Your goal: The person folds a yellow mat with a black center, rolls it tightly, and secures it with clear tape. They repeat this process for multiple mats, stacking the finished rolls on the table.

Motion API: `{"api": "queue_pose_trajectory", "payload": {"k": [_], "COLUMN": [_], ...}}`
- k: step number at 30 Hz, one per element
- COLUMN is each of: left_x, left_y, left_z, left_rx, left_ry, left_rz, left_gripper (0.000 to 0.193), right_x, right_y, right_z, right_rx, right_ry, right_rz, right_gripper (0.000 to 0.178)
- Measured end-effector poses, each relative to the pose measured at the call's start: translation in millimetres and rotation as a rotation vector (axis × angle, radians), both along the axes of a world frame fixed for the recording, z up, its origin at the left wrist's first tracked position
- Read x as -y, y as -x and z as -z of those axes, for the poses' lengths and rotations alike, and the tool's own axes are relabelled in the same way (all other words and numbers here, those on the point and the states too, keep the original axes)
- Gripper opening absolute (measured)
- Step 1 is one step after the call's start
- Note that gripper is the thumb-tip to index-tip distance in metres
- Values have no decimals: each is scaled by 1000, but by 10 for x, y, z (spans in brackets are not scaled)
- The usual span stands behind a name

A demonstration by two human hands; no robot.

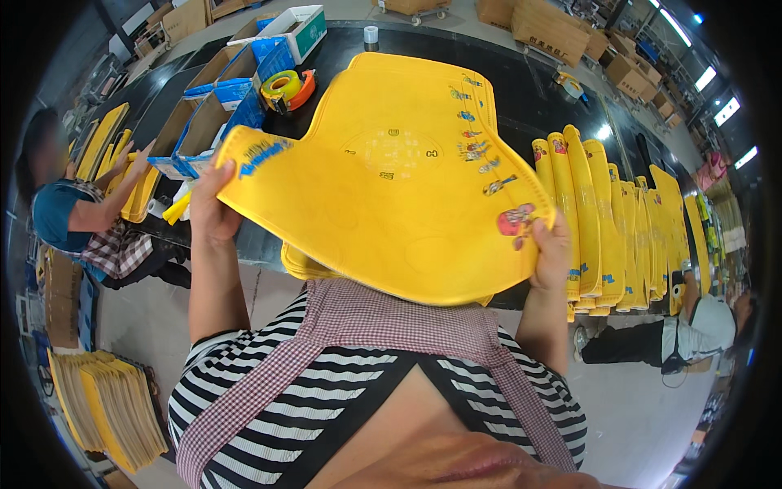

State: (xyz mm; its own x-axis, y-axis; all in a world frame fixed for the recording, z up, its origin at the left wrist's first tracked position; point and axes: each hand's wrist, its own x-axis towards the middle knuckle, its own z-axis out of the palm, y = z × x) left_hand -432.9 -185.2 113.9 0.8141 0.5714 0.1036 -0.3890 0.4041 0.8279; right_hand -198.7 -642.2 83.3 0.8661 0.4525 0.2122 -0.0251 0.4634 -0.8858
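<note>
A large yellow printed mat (350, 204) spans the middle of the view, its near part lifted and bowed in front of my apron. My left hand (213, 200) grips its left corner beside a blue printed patch. At the right corner, near a small red picture, my right hand (552, 253) pinches the edge. Small coloured figures run down the mat's right side, and faint round printing marks its centre. Under its near edge, part of another yellow layer (303, 262) shows. The far part of the mat lies over the black table (342, 41).
Rolled yellow mats (586, 212) lie in a row at right. Blue-and-white cartons (208, 114) and an orange tape dispenser (303, 91) stand at far left. One co-worker (77, 216) handles yellow pieces at left; another person (700, 326) is at right. Stacked mats (106, 407) stand lower left.
</note>
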Motion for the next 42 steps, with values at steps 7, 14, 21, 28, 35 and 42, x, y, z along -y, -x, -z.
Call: {"api": "queue_pose_trajectory", "payload": {"k": [7,14,21,28,35,42], "left_x": [593,-610,-1322,-1493,-628,-503], "left_y": [-166,-1413,-3571,-3617,-1841,-965], "left_z": [-1595,-2385,-1156,447,1880,1881], "left_rx": [523,988,425,-397,-971,-1041], "left_ry": [-235,-576,-719,-1252,-1430,-1122], "left_rz": [-258,-465,-596,149,-102,-281], "left_gripper": [30,21,44,75,66,67], "right_x": [-186,-820,-1454,-1744,-883,-627], "right_y": [-65,-727,-2665,-2651,-817,-852], "right_z": [-1335,-2337,-1361,211,1527,1672], "right_rx": [496,936,992,324,389,335], "right_ry": [-400,-642,93,852,1509,1338], "right_rz": [182,568,815,54,290,393], "right_gripper": [44,26,38,87,79,72]}}
